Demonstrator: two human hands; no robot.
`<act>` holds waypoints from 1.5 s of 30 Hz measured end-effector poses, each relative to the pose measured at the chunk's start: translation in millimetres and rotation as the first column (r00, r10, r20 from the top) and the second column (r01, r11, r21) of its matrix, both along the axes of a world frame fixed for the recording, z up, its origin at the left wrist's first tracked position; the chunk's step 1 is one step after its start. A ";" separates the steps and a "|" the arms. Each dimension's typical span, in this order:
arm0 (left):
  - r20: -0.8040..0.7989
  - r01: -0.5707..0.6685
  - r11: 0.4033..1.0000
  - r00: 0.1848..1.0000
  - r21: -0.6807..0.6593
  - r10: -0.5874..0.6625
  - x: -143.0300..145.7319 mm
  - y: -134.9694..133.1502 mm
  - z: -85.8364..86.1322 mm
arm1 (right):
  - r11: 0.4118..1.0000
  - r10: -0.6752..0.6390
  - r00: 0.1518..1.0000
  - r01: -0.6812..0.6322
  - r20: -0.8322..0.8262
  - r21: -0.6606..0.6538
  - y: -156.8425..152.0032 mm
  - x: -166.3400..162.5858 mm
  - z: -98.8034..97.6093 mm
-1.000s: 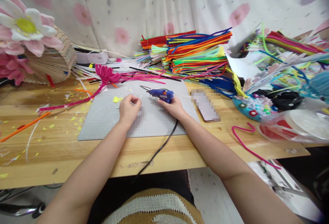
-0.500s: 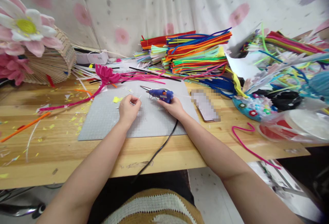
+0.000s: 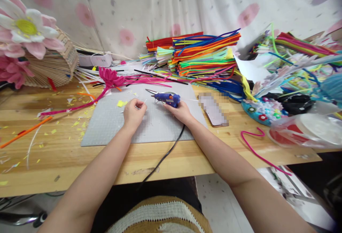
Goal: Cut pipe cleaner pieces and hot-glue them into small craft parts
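My left hand (image 3: 133, 113) rests on the grey cutting mat (image 3: 112, 126), fingers pinched on a small pale sliver that I cannot name. My right hand (image 3: 181, 112) grips a blue hot glue gun (image 3: 167, 98) lying on the mat, its nozzle pointing left toward my left hand. The gun's black cord (image 3: 165, 154) runs back over the table's front edge. A pair of scissors (image 3: 150, 91) lies just behind the nozzle. A pink pipe-cleaner flower (image 3: 109, 77) with a long stem lies at the mat's far left corner.
Stacks of coloured pipe cleaners (image 3: 203, 53) fill the back and right. A blurred phone-like object (image 3: 213, 110) lies right of the mat. A loose pink pipe cleaner (image 3: 253, 144), a wicker basket (image 3: 50, 67) with fabric flowers and an orange pipe cleaner (image 3: 25, 131) lie around.
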State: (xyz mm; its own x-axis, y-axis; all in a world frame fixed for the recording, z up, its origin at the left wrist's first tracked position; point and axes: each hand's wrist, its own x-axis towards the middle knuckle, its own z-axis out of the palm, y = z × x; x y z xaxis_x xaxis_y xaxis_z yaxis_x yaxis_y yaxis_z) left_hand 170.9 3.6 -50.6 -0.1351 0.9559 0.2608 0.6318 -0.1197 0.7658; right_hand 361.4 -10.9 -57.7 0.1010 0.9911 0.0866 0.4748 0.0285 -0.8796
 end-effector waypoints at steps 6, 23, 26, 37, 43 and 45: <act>-0.007 0.001 1.000 1.000 0.004 -0.001 -0.5 1.0 -1.6 | 1.000 0.010 1.000 -0.010 -0.012 0.022 0.4 -0.1 -1.1; 0.009 0.007 1.000 1.000 -0.007 -0.007 0.6 -0.3 1.1 | 0.995 -0.023 0.999 0.026 -0.035 0.092 1.7 1.8 -6.6; 0.009 0.013 1.000 1.000 -0.003 -0.013 0.3 -0.1 0.5 | 0.995 -0.012 0.999 0.016 -0.046 0.095 1.2 1.1 -6.1; 0.003 0.016 1.000 1.000 -0.025 -0.016 0.7 -0.9 1.6 | 0.997 0.018 0.998 -0.014 -0.053 0.070 0.0 -0.1 -4.4; 0.001 0.015 1.000 1.000 -0.018 -0.015 0.2 -0.7 0.6 | 0.997 0.022 0.998 -0.019 -0.051 0.070 -1.1 -0.7 -4.0; -0.002 0.015 1.000 1.000 -0.013 -0.015 -0.1 -0.3 -0.4 | 0.997 0.036 0.998 -0.032 -0.052 0.075 -1.7 -1.1 -3.5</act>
State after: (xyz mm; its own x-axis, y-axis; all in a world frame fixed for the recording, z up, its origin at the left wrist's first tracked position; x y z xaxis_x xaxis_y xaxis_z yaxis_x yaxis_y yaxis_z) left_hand 170.7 3.3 -51.0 -0.1201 0.9610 0.2490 0.6315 -0.1196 0.7661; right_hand 360.3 -12.6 -61.2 0.0740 0.9851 0.1552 0.4255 0.1096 -0.8983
